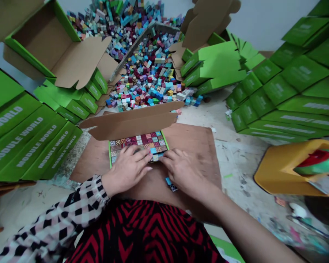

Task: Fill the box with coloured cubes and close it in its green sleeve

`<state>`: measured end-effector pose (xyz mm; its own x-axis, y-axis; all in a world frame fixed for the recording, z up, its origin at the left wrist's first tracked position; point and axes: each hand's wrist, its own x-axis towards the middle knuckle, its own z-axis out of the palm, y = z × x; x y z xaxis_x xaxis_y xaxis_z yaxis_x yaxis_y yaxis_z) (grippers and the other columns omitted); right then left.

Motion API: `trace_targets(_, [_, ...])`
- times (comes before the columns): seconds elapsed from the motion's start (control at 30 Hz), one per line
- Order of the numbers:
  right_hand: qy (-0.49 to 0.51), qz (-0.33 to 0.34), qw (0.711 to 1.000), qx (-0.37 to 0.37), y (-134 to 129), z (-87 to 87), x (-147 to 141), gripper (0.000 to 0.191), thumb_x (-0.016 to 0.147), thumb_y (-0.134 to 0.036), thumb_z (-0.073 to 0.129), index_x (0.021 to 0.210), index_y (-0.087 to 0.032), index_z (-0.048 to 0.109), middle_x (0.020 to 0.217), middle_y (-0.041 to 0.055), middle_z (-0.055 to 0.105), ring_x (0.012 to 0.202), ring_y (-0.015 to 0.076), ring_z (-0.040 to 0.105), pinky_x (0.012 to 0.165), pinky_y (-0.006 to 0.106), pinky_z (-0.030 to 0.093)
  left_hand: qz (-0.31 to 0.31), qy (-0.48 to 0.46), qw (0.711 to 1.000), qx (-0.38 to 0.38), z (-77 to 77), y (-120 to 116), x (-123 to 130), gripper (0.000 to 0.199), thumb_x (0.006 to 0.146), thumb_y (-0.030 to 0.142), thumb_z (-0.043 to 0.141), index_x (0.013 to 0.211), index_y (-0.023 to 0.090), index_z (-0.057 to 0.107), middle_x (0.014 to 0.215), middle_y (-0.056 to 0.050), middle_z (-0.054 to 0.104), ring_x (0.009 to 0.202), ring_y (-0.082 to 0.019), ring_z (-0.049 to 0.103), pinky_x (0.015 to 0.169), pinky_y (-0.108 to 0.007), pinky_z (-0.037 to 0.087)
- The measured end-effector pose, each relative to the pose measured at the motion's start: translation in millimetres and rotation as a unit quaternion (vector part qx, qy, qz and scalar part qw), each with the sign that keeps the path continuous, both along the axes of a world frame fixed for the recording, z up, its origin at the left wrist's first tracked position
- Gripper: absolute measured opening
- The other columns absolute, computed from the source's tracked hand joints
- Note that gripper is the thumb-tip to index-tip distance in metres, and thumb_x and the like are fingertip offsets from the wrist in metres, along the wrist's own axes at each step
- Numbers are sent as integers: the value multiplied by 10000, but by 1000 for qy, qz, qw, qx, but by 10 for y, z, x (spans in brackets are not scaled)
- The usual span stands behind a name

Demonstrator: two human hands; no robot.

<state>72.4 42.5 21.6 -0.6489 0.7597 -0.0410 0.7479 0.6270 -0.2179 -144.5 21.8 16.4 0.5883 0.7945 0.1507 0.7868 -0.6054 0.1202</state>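
Both hands, left (127,168) and right (182,171), lie flat and empty on the blocks (142,142) at the box's (110,155) near edge; press evenly, I judge.

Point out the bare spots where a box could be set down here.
Free: the brown board right of the open box, and the floor strip between that board and the yellow object. Crowded: the block pile behind, and green box stacks left and right.
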Motion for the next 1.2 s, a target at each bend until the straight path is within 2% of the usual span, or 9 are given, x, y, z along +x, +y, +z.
trace_targets(0.2, [117,-65,988,77,32,-92,346,329,883,-99,415,1092,-159,661,989,110,634,893,238,544,759,365,420,-26,68,997,11,-123,-29,-12,439,942,435,445,1301,200,542,1369,-25,549,1261,-337,423,1092,-581,214])
trace_targets(0.37, [122,-72,990,-3,-189,-176,484,270,927,-198,397,1067,-147,622,954,102,605,851,215,582,757,357,468,-19,78,997,-9,-219,-110,-64,591,918,493,466,1420,192,383,1508,-48,369,1398,-366,240,1124,-599,119])
trace_targets(0.5, [78,-194,977,-34,-531,-364,331,406,828,-494,592,998,-126,561,954,125,552,858,274,566,739,423,489,-14,48,999,2,-255,-157,-63,625,916,471,482,1447,182,325,1518,-70,348,1416,-368,195,1134,-608,72])
trace_targets(0.57, [76,-231,970,-34,-650,-472,262,398,798,-504,624,929,-138,541,904,115,538,830,275,559,724,428,490,-21,11,999,28,-241,-192,-38,564,930,393,486,1431,175,348,1501,-101,372,1410,-364,217,1124,-627,96])
trace_targets(0.67, [125,-206,969,-59,-719,-562,221,193,843,-334,590,911,-164,530,893,88,535,818,233,560,737,384,493,-88,-95,991,42,-222,-286,45,455,941,222,454,1391,198,398,1439,-129,447,1347,-287,372,1094,-526,300])
trace_targets(0.77, [178,-159,966,-103,-708,-546,228,135,833,-208,576,957,-177,535,947,82,544,877,220,563,767,363,496,-134,-180,971,-78,-259,-380,176,416,936,178,425,1351,215,439,1279,-105,572,1189,-201,534,974,-362,470])
trace_targets(0.87, [207,-151,955,-151,-687,-489,234,213,823,-173,581,1028,-170,523,982,89,564,921,227,569,790,375,498,-60,-186,954,-228,-334,-399,312,480,893,225,505,1364,192,417,1225,-112,553,1121,-212,561,950,-366,499])
trace_targets(0.93, [226,-149,947,-175,-684,-452,234,305,813,-153,594,1102,-166,496,1002,89,577,939,226,576,809,383,497,-24,-170,946,-276,-368,-371,379,547,847,251,569,1367,203,410,1225,-109,509,1090,-228,559,932,-392,509])
trace_targets(1.2, [198,-111,951,-211,-661,-305,250,255,829,-103,567,1062,-173,490,1031,92,585,980,232,573,846,408,488,-22,-140,944,-297,-382,-297,446,417,813,247,619,1220,222,534,1138,-79,488,1011,-219,554,871,-376,521])
